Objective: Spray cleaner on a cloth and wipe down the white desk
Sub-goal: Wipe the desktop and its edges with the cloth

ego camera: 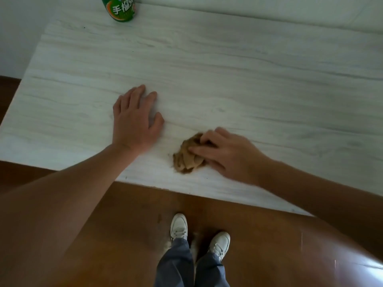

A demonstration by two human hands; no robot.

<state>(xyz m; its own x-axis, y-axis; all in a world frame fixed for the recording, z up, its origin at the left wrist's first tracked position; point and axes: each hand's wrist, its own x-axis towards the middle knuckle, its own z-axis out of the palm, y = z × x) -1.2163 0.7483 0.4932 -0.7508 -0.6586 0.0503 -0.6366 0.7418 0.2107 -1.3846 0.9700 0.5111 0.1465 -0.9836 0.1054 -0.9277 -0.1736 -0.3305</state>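
Bunching under the right hand (226, 154), the cloth (187, 157) is a small tan wad, crumpled into soft folds with a frayed, fuzzy edge. It looks light and limp, so it should squash flat under pressure and drag easily; the best hold is likely from above, with the fingers curled over the top of the wad, which is how the hand grips it now. Only the part beyond the fingertips shows; the rest is hidden beneath the palm.

Under the cloth, the worktop (248, 79) is flat, pale and hard, with a grey wood-grain print and a smooth, faintly glossy finish that should let the cloth slide. The wad sits close to the near edge. Just beside it, on the thumb side of the right hand, the left hand (134, 119) lies palm-down with its fingers straight and spread, holding nothing, seemingly as a brace.

Well beyond the left hand, at the far corner, stands a green bottle (121, 9) with a printed label, probably the cleaner. Below the near edge lies a brown, polished floor (128, 214).
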